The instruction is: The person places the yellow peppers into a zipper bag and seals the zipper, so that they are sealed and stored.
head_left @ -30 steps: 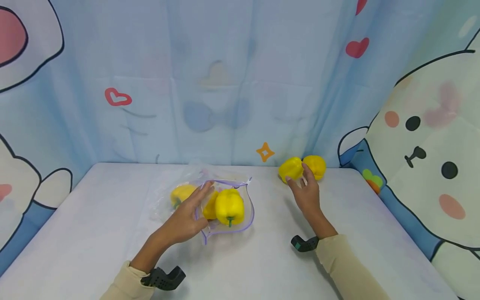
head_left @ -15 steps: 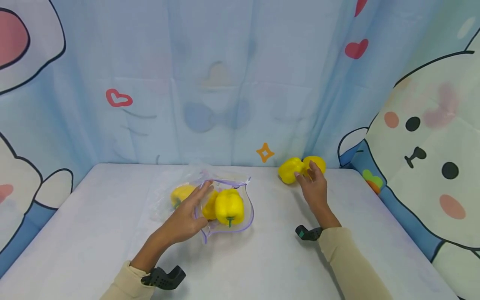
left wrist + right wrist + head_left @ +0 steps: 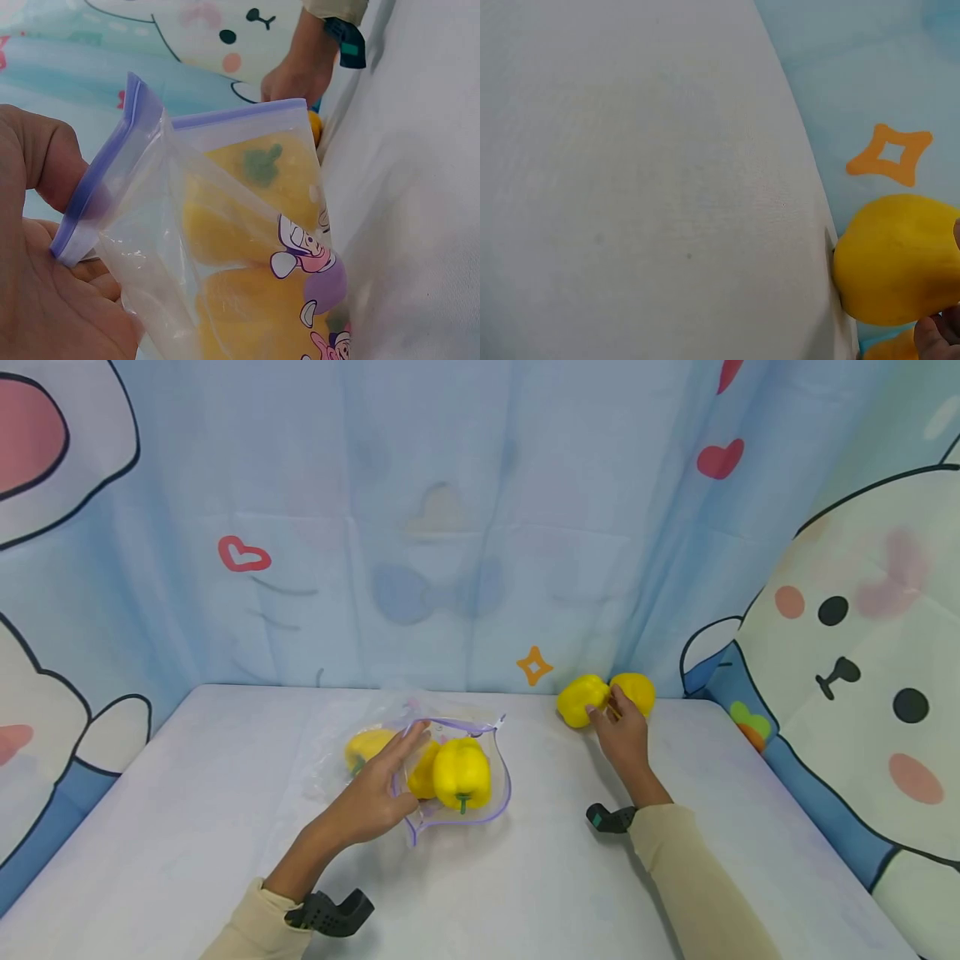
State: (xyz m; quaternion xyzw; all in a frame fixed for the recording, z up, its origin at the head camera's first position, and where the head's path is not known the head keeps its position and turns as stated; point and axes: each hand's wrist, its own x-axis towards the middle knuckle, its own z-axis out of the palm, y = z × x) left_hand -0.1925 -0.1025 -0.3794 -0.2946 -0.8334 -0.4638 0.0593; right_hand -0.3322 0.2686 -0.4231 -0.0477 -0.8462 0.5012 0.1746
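A clear zip bag (image 3: 498,768) with purple zip edges stands on the table, its mouth spread wide. Yellow bell peppers (image 3: 462,772) lie inside, seen through the printed cartoon side in the left wrist view. My left hand (image 3: 378,793) grips the bag's near-left rim, with the thumb (image 3: 56,169) bent at the purple strip. At the table's back right, my right hand (image 3: 624,735) holds the right end of a yellow bell pepper (image 3: 579,700) between thumb and fingers. Just behind it is another yellow bell pepper (image 3: 637,692). Most of the right hand lies outside the right wrist view.
The white table (image 3: 525,885) ends at a blue cartoon curtain (image 3: 420,635) close behind the peppers. On the right stands a curtain side with a large printed bear (image 3: 847,735). Both wrists wear black camera mounts (image 3: 330,914).
My right hand has shifted right toward the rear pepper, then slightly back left, its fingers drawing in on the front pepper. The left hand and bag stay in place.
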